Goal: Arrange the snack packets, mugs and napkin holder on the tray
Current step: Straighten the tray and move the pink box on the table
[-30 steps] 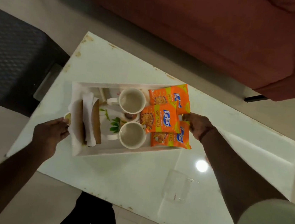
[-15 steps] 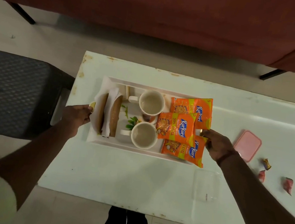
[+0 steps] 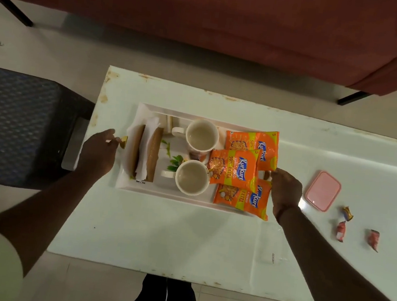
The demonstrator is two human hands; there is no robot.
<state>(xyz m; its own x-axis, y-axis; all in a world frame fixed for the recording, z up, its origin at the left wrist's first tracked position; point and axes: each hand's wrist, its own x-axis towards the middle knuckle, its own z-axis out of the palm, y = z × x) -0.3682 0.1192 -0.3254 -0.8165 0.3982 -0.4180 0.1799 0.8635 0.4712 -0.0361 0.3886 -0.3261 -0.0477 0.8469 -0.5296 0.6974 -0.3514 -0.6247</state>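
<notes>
A white tray point(image 3: 147, 109) rests on the white table point(image 3: 157, 233). On its left side stands a wooden napkin holder point(image 3: 134, 152) with white napkins. Two white mugs sit in the middle, the far mug point(image 3: 201, 137) and the near mug point(image 3: 192, 178). Three orange snack packets overlap on the right: the far packet point(image 3: 256, 142), the middle packet point(image 3: 232, 170) and the near packet point(image 3: 242, 199). My left hand point(image 3: 98, 153) grips the tray's gold left handle point(image 3: 123, 141). At the tray's right end, my right hand point(image 3: 285, 188) is closed, its handle mostly hidden.
A pink lidded box point(image 3: 323, 190) and three wrapped candies point(image 3: 347, 213) lie on the table to the right. A dark woven stool point(image 3: 20, 126) stands left of the table. A red sofa point(image 3: 233, 17) runs along the far side. My legs point(image 3: 164, 298) are at the near edge.
The view has swung so the tray and table now sit square; the pink box and candies came into sight. Both hands have stayed on the tray's ends.
</notes>
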